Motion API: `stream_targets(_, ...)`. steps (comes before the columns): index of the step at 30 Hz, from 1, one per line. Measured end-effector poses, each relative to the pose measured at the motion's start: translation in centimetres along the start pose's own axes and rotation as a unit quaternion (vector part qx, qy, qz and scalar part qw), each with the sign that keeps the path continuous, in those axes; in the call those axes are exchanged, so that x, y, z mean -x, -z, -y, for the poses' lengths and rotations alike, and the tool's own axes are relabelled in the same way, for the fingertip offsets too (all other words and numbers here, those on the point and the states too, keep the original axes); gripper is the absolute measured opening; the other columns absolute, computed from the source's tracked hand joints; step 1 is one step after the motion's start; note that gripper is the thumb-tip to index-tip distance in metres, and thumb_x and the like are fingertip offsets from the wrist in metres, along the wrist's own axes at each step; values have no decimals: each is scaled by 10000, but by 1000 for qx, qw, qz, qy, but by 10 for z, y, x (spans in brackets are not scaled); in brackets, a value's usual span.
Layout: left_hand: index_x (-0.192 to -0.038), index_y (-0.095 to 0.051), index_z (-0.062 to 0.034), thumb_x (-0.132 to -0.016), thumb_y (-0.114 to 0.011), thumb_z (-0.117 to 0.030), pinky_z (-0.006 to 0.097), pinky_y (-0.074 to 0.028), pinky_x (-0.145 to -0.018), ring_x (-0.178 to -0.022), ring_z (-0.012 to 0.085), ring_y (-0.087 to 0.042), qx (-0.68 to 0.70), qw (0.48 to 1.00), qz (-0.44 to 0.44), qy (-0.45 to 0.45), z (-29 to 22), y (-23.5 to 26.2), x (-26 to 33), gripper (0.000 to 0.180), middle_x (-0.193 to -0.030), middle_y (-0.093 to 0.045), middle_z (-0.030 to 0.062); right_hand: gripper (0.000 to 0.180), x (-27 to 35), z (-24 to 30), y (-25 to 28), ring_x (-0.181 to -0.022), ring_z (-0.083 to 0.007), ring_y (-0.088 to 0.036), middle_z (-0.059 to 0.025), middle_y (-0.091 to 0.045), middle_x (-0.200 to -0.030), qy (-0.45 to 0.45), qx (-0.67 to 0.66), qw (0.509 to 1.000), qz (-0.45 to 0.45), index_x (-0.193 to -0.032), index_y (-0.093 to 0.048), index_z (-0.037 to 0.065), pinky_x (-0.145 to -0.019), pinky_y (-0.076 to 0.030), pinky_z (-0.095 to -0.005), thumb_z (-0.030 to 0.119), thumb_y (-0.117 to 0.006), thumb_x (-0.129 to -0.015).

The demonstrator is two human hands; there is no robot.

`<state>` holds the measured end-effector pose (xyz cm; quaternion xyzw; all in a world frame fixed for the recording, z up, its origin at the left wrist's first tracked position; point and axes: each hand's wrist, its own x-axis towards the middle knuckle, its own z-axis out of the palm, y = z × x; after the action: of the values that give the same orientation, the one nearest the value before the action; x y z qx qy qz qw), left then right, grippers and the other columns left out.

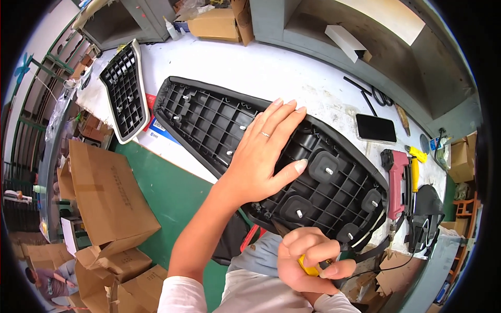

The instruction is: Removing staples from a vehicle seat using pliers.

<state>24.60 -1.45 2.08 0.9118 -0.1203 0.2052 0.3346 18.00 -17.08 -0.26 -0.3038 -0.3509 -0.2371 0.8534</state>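
At the far left of the frame, cardboard boxes (107, 193) are stacked on the floor beside the green-edged counter (172, 182). At upper left a smaller black ribbed seat base with a white rim (124, 91) is laid on the white counter top. Across the centre, a long black seat base (209, 120) is laid underside up, its ribbed plastic shell and metal studs exposed. The left hand (261, 156) is laid flat on it, fingers (284, 117) pressed together and the thumb spread aside, so the seat is held down. At lower centre, the right hand (308, 261) is closed around a yellow-handled tool (308, 268), just below the seat's near edge, where the cover is judged to be under fastening; how much of the edge is done cannot be told. Further right, a red staple gun (397, 182) and a dark phone (376, 128) are seen.
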Motion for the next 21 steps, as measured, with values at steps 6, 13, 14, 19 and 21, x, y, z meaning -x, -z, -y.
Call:
stream_targets(6,-1559,-407,-22,-901,-650,-384,537,-229,-1234,-1517,423,-320,9,1000,4,1,-1,3,2,789,-1601,-394,216,413,-4,-2,-6,-418,-151,-365,-65,-452,-772,51,-4,999,8,-1068,-399,121,-365,-345,-280,517,-514,-1061)
stream_targets(13,-1561,-416,-64,-882,-654,-423,584,-271,-1205,-1507,436,-327,24,1000,-8,-4,8,-3,2,803,-1600,-390,214,429,-6,5,-11,-480,-162,-382,-50,-443,-808,30,66,996,52,-1108,-449,118,-460,-418,-360,546,-428,-1086)
stream_targets(14,-1558,-418,-64,-878,-656,-429,580,-274,-1205,-1505,439,-328,23,1000,-11,-1,9,-1,4,808,-1599,-391,215,400,-14,29,-6,-481,-145,-360,-24,-435,-807,71,63,995,41,-1103,-472,111,-450,-382,-349,510,-451,-1089)
stream_targets(19,-1553,-422,-55,-892,-645,-409,551,-279,-1203,-1502,442,-332,6,1000,-20,-5,6,5,6,783,-1598,-401,205,202,-86,91,-10,-522,-102,-325,35,-393,-839,202,-58,977,48,-1120,-531,110,-437,-258,-290,307,-503,-1085)
stream_targets(21,-1557,-414,-43,-900,-648,-391,531,-271,-1212,-1506,430,-330,10,1000,-27,-2,12,4,11,780,-1603,-397,198,262,-70,78,-15,-539,-101,-342,20,-391,-830,78,-116,990,35,-1144,-524,117,-440,-264,-275,373,-523,-1087)
